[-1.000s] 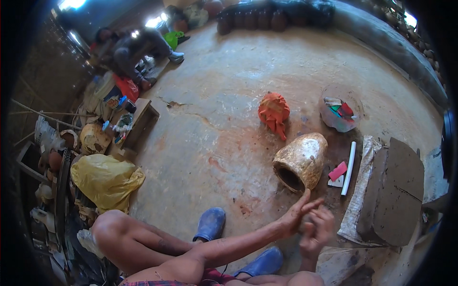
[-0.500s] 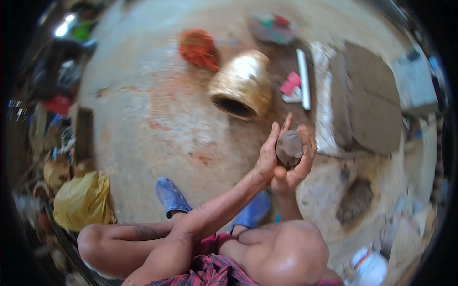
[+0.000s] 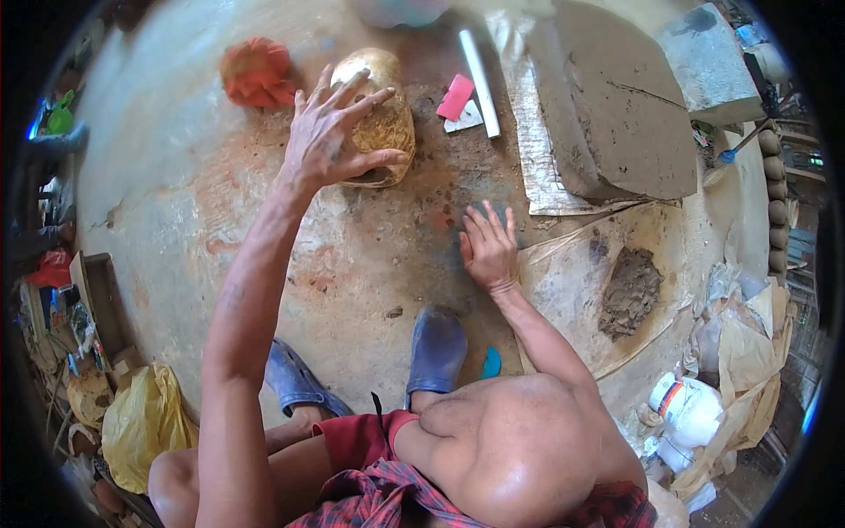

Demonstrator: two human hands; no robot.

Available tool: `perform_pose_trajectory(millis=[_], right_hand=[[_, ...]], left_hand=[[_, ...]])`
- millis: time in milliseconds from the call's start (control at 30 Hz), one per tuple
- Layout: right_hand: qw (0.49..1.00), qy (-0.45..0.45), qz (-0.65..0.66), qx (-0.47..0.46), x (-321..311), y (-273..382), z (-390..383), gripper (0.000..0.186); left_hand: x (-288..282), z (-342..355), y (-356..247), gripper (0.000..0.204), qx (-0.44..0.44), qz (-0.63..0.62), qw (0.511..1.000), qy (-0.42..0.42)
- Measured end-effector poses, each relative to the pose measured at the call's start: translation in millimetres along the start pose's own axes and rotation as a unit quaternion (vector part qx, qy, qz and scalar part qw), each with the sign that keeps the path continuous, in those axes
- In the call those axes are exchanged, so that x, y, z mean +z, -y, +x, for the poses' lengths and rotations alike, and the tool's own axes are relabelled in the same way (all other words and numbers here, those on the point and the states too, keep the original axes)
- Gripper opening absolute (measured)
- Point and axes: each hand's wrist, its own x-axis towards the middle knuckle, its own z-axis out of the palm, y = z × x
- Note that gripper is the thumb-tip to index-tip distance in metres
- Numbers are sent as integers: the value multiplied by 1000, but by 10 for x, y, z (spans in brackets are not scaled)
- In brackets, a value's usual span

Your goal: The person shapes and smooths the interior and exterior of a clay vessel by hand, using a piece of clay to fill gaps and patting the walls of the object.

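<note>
My left hand (image 3: 339, 132) is open, its fingers spread over a golden, dome-shaped pot (image 3: 387, 141). The hand covers part of the pot; whether the palm presses on it I cannot tell. My right hand (image 3: 491, 249) is open, fingers stretched out, low over or on the concrete floor (image 3: 352, 246), just left of a dirty cloth sheet (image 3: 563, 304). Nothing shows in it. A crumpled orange-red cloth (image 3: 255, 72) lies left of the pot. To the pot's right are a pink piece (image 3: 455, 97), a white scrap (image 3: 466, 118) and a white rod (image 3: 479, 84).
A big block of grey-brown clay (image 3: 616, 106) rests on white sheeting (image 3: 539, 167) at the right. A rough clay heap (image 3: 630, 293) lies on the cloth sheet. My blue clogs (image 3: 437, 348) stand close in front, a teal piece (image 3: 492, 363) beside them. At left sits a yellow bag (image 3: 145, 431).
Both hands held a round clay lump between them; they have separated and the lump is out of sight. My left hand has moved left to the pot, my right hand left and slightly down.
</note>
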Motion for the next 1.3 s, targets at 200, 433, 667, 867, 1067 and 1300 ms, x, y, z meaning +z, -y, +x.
perform_pose_trajectory(millis=[200, 433, 667, 867, 1067, 1300], right_hand=[[992, -58, 93, 64, -636, 118, 449, 86], [987, 77, -96, 103, 31, 57, 366, 102], [975, -132, 87, 154, -448, 148, 903, 104], [979, 36, -100, 175, 94, 26, 479, 99], [971, -131, 2, 201, -97, 59, 808, 101], [940, 65, -85, 325, 171, 30, 663, 93]], left_hand=[[162, -89, -255, 84, -135, 7, 990, -38], [295, -11, -523, 90, -296, -47, 952, -55], [158, 34, -35, 97, -252, -116, 959, 58], [241, 186, -200, 75, -168, -62, 983, -51], [175, 190, -67, 72, -161, -98, 979, -77], [233, 100, -160, 70, -164, -87, 980, -66]])
